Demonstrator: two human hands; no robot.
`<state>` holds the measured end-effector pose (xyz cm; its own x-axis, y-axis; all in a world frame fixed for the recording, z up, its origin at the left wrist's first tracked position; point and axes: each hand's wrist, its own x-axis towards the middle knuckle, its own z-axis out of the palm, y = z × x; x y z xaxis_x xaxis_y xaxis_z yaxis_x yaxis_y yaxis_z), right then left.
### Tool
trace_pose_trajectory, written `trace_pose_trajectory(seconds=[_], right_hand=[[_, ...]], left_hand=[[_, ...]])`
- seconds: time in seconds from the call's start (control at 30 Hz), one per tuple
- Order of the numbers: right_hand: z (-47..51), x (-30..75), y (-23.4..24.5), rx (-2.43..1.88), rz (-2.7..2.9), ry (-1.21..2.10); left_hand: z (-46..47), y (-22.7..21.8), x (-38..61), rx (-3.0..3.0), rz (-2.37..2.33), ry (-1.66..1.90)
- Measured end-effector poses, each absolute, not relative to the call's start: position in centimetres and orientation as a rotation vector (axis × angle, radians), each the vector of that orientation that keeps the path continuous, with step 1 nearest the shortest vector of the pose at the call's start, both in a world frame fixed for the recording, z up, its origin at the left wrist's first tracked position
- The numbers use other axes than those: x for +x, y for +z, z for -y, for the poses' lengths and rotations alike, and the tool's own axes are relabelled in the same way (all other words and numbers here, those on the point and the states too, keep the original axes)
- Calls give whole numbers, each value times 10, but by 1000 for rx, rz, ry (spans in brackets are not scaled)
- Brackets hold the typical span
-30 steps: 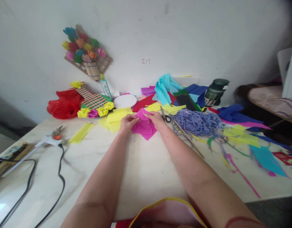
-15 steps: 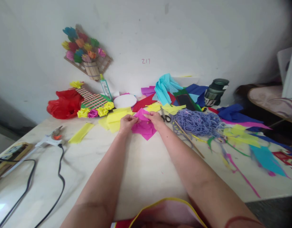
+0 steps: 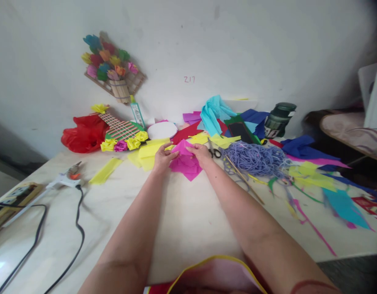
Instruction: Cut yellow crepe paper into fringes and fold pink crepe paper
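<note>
Fingers of the left hand (image 3: 161, 158) have lifted and spread since the earlier frame; the right hand (image 3: 202, 154) has kept its position. Nearest the wearer, the pale tabletop (image 3: 188, 228) shows between the two forearms; beyond it the magenta paper (image 3: 188, 168) is located between the hands, creased, one corner toward the wearer; whether its underside rests on the surface cannot be told. Left hand: fingers parted, thumb at the paper's left edge, no firm grip evident; right hand: pinching the upper right edge, thumb in front. Step in hand, as judged: shaping or folding the sheet; the next move would call for a renewed left-hand pinch, light enough not to tear it. Just beyond the hands: yellow paper (image 3: 153, 153) to the left; scissors (image 3: 217, 153) and a tangle of bluish yarn (image 3: 255, 158) to the right. Farther back, a glue-like tube (image 3: 137, 115) bears lettering, not legible; a dark bottle (image 3: 280, 120) bears pale markings, unreadable; on the wall (image 3: 252, 49), red handwriting (image 3: 189, 79) reads "217", first character possibly a Z; no brand identified.
</note>
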<state>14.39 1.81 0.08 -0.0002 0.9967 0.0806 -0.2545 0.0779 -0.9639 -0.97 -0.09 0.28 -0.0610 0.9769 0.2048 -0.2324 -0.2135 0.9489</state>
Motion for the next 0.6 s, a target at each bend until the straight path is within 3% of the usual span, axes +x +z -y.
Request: trace_pose_trajectory(seconds=[0.23,0.6], right_hand=[[-17,144,0,-963,1066,1276],[-19,141,-4,-878,1114,1352]], left_hand=[[0,4,-11,1001,-907,1347],[4,1,-11,1223,-1001,1184]])
